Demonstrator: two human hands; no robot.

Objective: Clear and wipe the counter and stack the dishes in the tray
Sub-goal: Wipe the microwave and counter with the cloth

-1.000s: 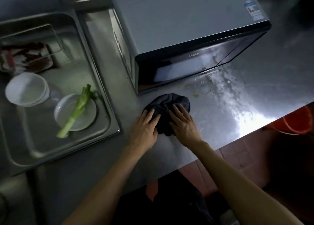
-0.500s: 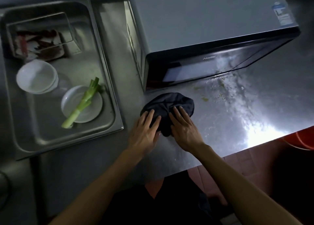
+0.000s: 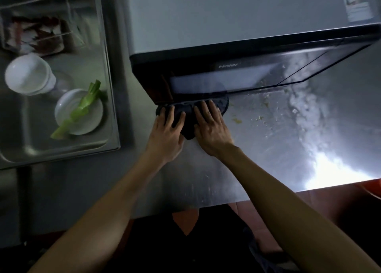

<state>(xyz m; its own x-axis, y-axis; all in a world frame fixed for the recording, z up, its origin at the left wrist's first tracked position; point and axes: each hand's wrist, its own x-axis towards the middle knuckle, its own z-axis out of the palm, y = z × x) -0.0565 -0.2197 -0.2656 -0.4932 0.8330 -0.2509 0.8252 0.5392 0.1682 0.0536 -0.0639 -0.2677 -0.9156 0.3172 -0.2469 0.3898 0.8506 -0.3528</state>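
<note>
Two hands, the left hand (image 3: 168, 128) and right hand (image 3: 210, 126), press flat with fingers spread on one dark cloth (image 3: 188, 126) against the base of a microwave (image 3: 226, 45) on the steel tabletop (image 3: 288, 149). Food crumbs (image 3: 237, 120) lie just right and could be smeared or missed. In the tray (image 3: 112, 87) at left: stacked white bowls (image 3: 28, 76) and one plate (image 3: 82, 115) bearing one green stalk (image 3: 78, 111).

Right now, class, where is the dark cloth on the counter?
In the head view the dark cloth lies mid-counter against the microwave's front bottom edge, pressed under the left hand and right hand, right of the tray.
</note>
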